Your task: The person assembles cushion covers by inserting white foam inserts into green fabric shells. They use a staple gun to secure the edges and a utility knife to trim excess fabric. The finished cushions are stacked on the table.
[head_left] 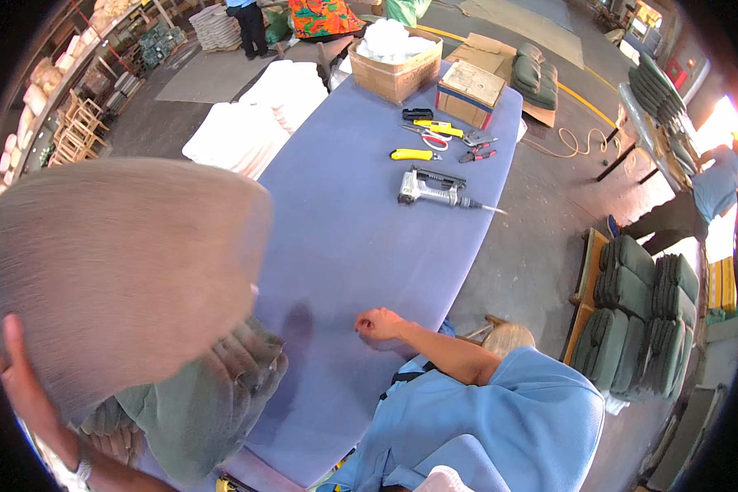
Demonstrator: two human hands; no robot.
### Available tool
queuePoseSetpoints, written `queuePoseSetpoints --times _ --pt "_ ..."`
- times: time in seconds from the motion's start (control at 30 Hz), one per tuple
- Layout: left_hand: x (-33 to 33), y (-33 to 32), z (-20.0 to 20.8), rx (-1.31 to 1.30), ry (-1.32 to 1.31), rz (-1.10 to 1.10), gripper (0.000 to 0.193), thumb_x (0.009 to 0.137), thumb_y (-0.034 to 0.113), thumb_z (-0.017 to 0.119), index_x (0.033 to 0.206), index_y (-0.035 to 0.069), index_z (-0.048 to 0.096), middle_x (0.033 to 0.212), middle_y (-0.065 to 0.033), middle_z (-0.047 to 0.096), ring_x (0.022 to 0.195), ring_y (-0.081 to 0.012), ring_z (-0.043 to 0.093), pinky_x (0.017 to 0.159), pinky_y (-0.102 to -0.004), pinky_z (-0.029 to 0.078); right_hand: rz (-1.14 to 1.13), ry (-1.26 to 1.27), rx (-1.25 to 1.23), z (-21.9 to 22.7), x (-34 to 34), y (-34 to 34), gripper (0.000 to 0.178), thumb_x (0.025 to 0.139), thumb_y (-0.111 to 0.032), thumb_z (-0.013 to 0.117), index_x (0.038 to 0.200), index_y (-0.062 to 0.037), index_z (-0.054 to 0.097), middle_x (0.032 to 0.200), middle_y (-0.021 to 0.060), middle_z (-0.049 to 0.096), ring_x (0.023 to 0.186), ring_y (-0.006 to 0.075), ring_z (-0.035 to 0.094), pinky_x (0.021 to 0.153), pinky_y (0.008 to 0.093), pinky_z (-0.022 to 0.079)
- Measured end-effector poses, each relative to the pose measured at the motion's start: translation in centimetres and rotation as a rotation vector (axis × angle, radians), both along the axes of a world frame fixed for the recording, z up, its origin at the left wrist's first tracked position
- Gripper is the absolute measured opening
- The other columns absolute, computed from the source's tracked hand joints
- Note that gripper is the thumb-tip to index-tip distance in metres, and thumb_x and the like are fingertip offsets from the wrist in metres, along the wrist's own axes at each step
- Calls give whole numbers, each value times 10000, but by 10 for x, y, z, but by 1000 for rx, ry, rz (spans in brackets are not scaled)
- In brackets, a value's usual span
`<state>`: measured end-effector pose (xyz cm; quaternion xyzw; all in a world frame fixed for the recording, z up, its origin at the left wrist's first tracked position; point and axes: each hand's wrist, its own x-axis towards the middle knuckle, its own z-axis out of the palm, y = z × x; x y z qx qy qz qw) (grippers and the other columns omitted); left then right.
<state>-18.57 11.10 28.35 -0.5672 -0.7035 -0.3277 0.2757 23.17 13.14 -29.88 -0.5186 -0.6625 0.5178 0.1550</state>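
Note:
At the left, a large flat seat-shaped panel (127, 279), brownish-grey with a wood-like grain and rounded corners, is raised and smeared by motion. My left hand (20, 373) grips its lower left edge, a finger lying along the face. Beneath and behind the panel, a pile of dark green padded covers (205, 402) rests on the near left of the table. My right hand (379, 325) is over the blue table top (336, 246), apart from the panel, with fingers curled in; what they hold, if anything, is hidden. Farther up lies a grey staple gun (435, 189) with its air hose.
Pliers (477, 154), scissors (431, 137) and a yellow cutter (412, 154) lie beyond the staple gun. Two cartons (398, 70) stand at the table's far end. Stacked green cushions (631, 320) sit to the right; white padding (258, 115) is at the left. Another person (705, 197) stands far right.

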Motion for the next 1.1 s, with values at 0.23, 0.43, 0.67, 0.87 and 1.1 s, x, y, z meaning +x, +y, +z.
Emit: queuePoseSetpoints --times 0.23,0.43,0.67,0.87,1.1 --pt "234 138 -201 -479 -333 -71 502 871 377 829 1146 -31 727 833 -114 738 692 -168 635 666 -353 522 -444 -180 309 27 215 125 257 865 -151 690 1118 -128 730 1128 145 724 1044 367 685 903 475 558" --pt "244 208 -237 -462 -100 386 742 911 739 579 1122 51 758 969 -247 750 945 -444 725 803 -526 572 -321 -341 729 22 302 220 377 812 -155 772 1171 -96 670 1181 112 656 1169 345 591 983 484 445" --pt "250 161 -244 -383 -175 488 662 936 659 620 1066 24 759 880 -223 746 813 -414 731 721 -497 564 -142 -381 808 -11 297 235 349 897 -341 753 1148 -106 689 1110 98 676 1112 326 586 984 497 389" --pt "260 120 -257 -144 -106 413 554 900 584 703 952 35 748 784 -172 721 701 -347 717 584 -426 545 -196 -458 868 -28 296 248 382 908 -371 741 1162 -89 695 1099 88 705 1041 333 601 940 487 397" --pt "282 88 -256 18 -99 350 496 908 545 700 838 54 691 736 -109 672 641 -305 678 575 -408 539 -197 -85 651 5 253 283 319 929 -189 735 1174 10 689 1145 183 704 1048 336 668 945 421 537"
